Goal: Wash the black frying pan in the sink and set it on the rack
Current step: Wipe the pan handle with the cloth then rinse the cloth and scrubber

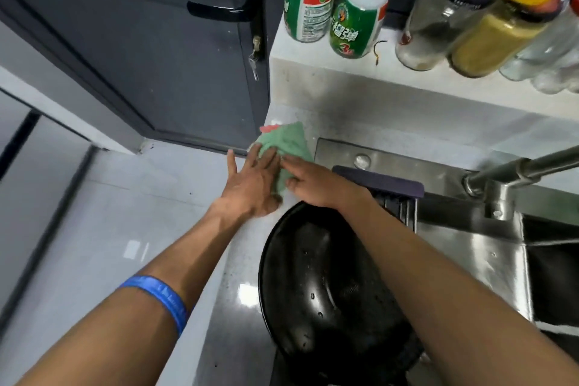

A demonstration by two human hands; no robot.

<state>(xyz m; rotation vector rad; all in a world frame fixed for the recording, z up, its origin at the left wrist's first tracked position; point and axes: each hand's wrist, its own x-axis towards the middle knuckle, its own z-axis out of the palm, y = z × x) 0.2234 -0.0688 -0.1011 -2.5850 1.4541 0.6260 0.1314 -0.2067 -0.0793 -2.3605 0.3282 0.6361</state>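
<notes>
Black frying pan [326, 288] lay wet, beaded with droplets, at the sink's [488, 247] left edge, partly on the table [232, 307]; I could not tell whether a rack sat beneath it. Beyond the pan, both hands met on a green cloth [288, 142]. Left hand [253, 183] lay flat, fingers straight, pressing it. Right hand [308, 178] seemed to pinch it with curled fingers. I judged washing done and hand-drying underway; next would call for confirming the pan's seat on the rack.

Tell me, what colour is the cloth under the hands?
The cloth is green with a red patch, seen in the head view.
</notes>
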